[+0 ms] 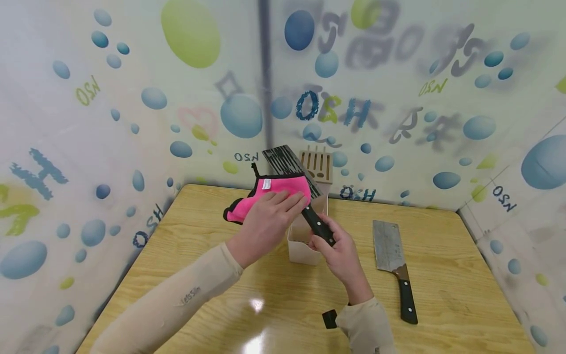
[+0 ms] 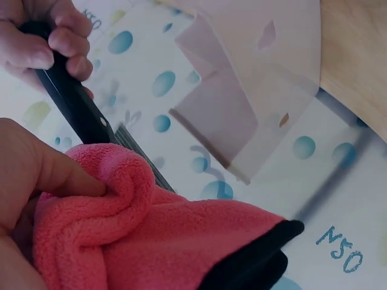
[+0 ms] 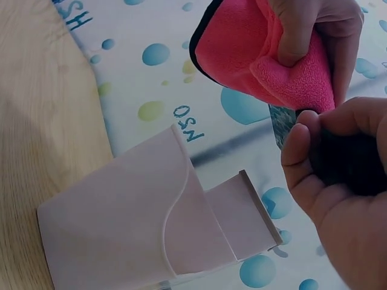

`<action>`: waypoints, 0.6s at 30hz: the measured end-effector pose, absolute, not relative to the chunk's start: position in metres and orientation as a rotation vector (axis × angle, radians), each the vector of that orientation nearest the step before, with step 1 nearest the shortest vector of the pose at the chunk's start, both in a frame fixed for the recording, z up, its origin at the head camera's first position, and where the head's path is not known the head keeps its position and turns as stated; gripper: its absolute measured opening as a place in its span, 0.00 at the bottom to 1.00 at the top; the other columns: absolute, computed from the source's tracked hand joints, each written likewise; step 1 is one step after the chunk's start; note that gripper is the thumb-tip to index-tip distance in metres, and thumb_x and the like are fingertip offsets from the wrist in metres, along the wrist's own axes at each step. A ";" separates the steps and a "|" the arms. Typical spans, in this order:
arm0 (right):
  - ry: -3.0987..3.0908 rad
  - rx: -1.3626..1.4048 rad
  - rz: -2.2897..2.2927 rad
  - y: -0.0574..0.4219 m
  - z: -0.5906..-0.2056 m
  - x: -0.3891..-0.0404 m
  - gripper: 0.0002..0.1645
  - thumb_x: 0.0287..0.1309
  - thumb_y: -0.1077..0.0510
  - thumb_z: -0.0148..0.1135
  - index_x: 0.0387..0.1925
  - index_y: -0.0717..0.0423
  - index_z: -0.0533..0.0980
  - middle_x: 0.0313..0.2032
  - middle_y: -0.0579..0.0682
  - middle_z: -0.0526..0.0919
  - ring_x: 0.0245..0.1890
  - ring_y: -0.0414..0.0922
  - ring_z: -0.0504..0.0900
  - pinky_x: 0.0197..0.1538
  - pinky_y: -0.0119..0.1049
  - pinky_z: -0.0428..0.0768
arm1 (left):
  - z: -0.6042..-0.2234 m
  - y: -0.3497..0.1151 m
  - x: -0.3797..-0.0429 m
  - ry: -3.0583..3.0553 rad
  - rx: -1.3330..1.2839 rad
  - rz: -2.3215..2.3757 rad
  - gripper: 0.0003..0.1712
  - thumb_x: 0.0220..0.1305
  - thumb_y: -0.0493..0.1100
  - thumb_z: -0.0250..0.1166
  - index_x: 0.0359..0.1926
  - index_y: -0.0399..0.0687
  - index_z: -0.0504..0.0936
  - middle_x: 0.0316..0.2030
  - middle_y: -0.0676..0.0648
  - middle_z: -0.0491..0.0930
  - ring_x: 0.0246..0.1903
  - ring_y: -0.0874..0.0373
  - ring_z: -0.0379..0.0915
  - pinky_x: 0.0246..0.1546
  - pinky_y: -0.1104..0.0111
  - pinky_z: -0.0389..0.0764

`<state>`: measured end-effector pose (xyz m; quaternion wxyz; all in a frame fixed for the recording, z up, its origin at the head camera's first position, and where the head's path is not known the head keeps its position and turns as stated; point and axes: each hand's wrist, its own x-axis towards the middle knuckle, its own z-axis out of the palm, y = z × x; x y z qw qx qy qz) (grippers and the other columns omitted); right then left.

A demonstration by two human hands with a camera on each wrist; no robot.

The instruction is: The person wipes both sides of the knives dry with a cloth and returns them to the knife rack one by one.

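Note:
My right hand [image 1: 342,253] grips the black riveted handle of a cleaver [image 1: 283,158], its broad blade tilted up and to the left. Pressed over the blade near the handle is a pink cloth [image 1: 239,209] with black edging, pinched around it by my left hand [image 1: 269,216]. In the left wrist view the fluffy cloth [image 2: 175,235] bunches under the left thumb and hides most of the blade. The right wrist view shows the right fingers [image 3: 296,145] curled round the handle, close to the cloth.
A pale knife holder [image 1: 305,255] with a slotted back panel stands behind and below the hands. Another cleaver [image 1: 389,246] lies on the wooden table [image 1: 442,275] at the right. A small black object [image 1: 329,319] is beside the right sleeve. Patterned sheeting [image 1: 398,162] walls the table's back and sides.

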<state>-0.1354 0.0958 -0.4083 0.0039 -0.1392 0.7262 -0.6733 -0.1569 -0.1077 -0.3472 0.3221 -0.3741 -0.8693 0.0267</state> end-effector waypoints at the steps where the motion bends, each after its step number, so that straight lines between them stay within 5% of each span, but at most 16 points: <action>1: 2.284 -0.437 -2.103 0.096 -0.408 -0.135 0.30 0.69 0.72 0.56 0.71 0.67 0.67 0.47 0.67 0.79 0.41 0.52 0.82 0.48 0.33 0.87 | -0.348 -0.107 -0.155 -2.282 -0.990 0.084 0.28 0.61 0.34 0.73 0.64 0.46 0.83 0.57 0.47 0.85 0.53 0.51 0.82 0.57 0.61 0.83; 10: 2.376 -0.439 -2.062 0.094 -0.414 -0.135 0.32 0.68 0.72 0.58 0.72 0.68 0.66 0.56 0.68 0.79 0.43 0.52 0.84 0.45 0.28 0.85 | -0.355 -0.096 -0.139 -2.272 -1.038 0.170 0.28 0.63 0.38 0.75 0.64 0.46 0.83 0.59 0.48 0.84 0.55 0.51 0.81 0.55 0.63 0.83; 18: 2.419 -0.484 -2.068 0.092 -0.415 -0.134 0.27 0.67 0.72 0.59 0.67 0.67 0.71 0.52 0.64 0.81 0.43 0.50 0.82 0.44 0.28 0.84 | -0.357 -0.092 -0.131 -2.247 -1.092 0.186 0.27 0.65 0.39 0.73 0.64 0.42 0.82 0.59 0.46 0.84 0.55 0.49 0.80 0.54 0.63 0.82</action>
